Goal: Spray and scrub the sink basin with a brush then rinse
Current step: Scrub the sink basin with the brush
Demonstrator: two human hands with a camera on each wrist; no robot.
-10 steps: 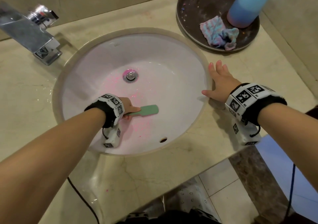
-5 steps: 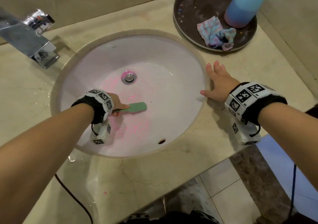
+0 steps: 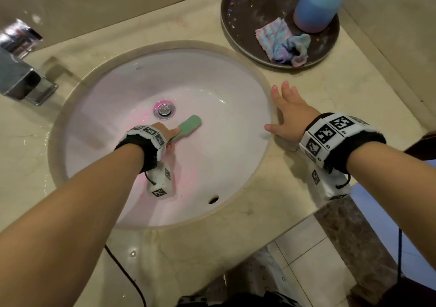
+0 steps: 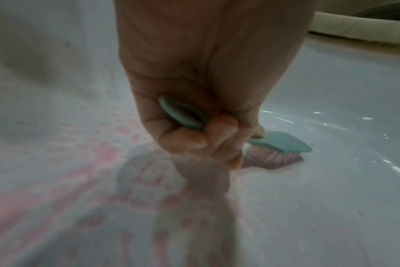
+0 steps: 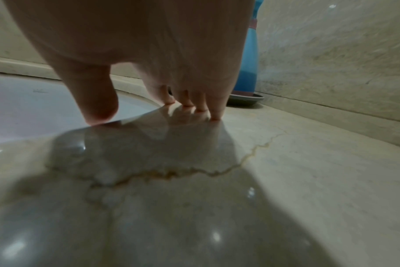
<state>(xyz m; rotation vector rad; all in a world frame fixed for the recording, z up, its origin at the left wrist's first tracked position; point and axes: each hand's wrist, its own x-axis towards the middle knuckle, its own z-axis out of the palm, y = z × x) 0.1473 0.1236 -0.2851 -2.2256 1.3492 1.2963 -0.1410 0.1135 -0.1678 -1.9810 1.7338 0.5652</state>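
Note:
A white oval sink basin (image 3: 224, 155) is set in the beige stone counter, with pink residue streaked over its floor (image 4: 57, 180). My left hand (image 3: 165, 133) grips the handle of a green scrub brush (image 3: 190, 125) just right of the drain (image 3: 164, 110). The brush's pinkish bristles (image 4: 272, 159) press on the basin floor, and my curled fingers (image 4: 194, 137) wrap the handle's end. My right hand (image 3: 289, 115) lies flat and open on the counter at the basin's right rim, fingertips (image 5: 201, 108) touching the stone. The blue spray bottle (image 3: 318, 2) stands on a dark round tray.
A chrome faucet (image 3: 21, 77) sits at the basin's far left. The dark tray (image 3: 247, 23) at the back right also holds a crumpled pastel cloth (image 3: 283, 42). Walls close in behind and at the right (image 5: 331, 54). An overflow hole (image 3: 213, 199) marks the basin's near side.
My left hand has swept the brush from the basin's near-left floor up and right toward the drain. The right hand has stayed on the rim.

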